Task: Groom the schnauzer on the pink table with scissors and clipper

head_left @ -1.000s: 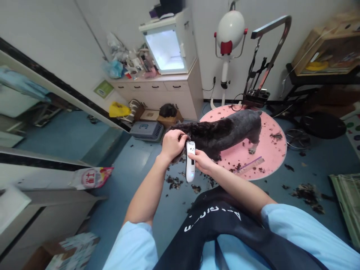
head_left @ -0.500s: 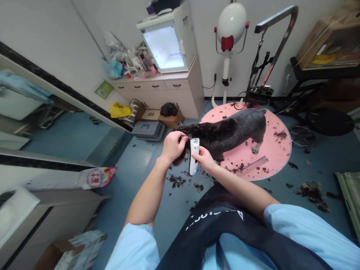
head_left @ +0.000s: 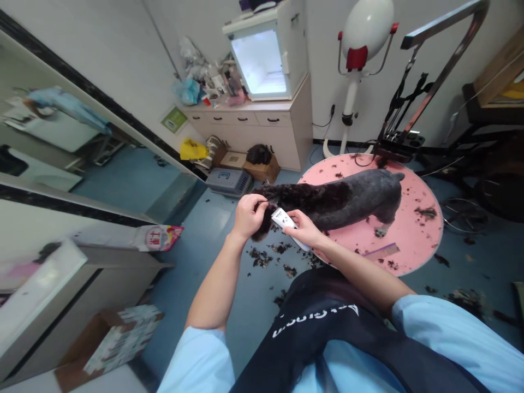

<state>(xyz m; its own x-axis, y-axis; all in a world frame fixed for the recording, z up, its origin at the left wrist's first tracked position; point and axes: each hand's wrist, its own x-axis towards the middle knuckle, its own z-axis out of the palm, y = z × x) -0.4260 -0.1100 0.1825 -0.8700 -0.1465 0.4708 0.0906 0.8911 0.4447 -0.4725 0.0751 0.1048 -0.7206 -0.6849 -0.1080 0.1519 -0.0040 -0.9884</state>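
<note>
A dark-haired dog stands on a round pink grooming table, its rear clipped short and its head hanging past the left edge. My left hand is closed at the dog's head, pinching what looks like its ear; the fingers hide most of it. In my right hand is a white hair clipper, gripped round its body and tilted. Its blade end points up and left, close beside the ear. On the table near the dog's feet lies a comb.
Around the pink grooming table, hair clumps lie on the blue floor. A metal grooming arm and a white stand dryer rise behind it. A grey pet carrier sits by the cabinet; a mirror is at left.
My right hand has turned the clipper from nearly upright to a slant, with its blade end leaning left. My left hand keeps its pinch. The whole view has shifted a little.
</note>
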